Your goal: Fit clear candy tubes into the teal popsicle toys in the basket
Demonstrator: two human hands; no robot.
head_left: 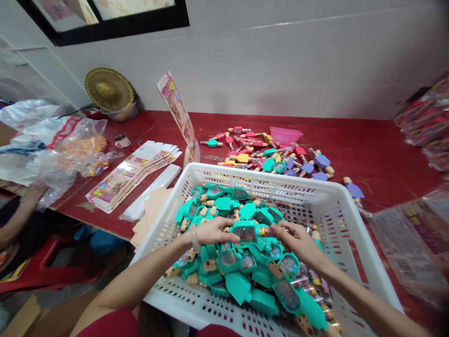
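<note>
Left hand (212, 231), right hand (298, 243), teal toy (244, 233) between, in white basket (266, 180)

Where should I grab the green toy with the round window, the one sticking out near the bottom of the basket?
Grab the green toy by its wide wedge-shaped end, coming from above on the right. That end sticks out past the other toys, so nothing is in the way, and its flat sides are easy to pinch.

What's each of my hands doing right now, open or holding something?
Left hand: open, fingers touching a teal toy.
Right hand: closed, fingers gripping the toy's tube.
</note>
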